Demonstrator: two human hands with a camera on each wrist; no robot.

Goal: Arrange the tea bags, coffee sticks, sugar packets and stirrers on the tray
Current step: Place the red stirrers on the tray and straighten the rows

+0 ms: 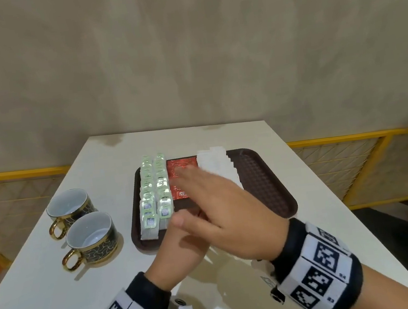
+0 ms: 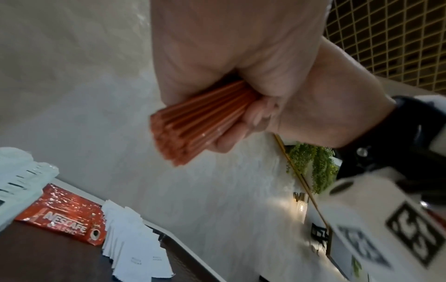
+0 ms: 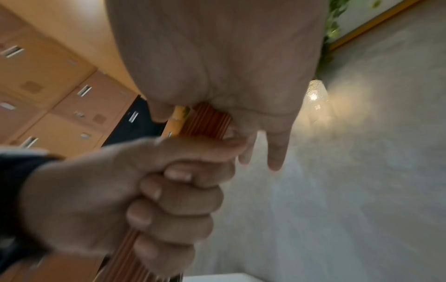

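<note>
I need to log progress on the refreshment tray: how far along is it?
Mostly done. Tea bags, coffee sticks and sugar packets already lie in rows on the tray. The left hand grips the stirrers, with the right hand over them. Left: laying the stirrers on the tray's bare right side.

Left hand (image 3: 154, 206) grips the orange stirrers (image 3: 207, 122); right hand (image 3: 217, 66) lies flat over their top end

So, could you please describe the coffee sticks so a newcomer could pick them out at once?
Start at the dark brown tray on the white table. The coffee sticks lie between two rows of green-tagged tea bags and the white sugar packets. They are the only shiny red packets there.
</note>
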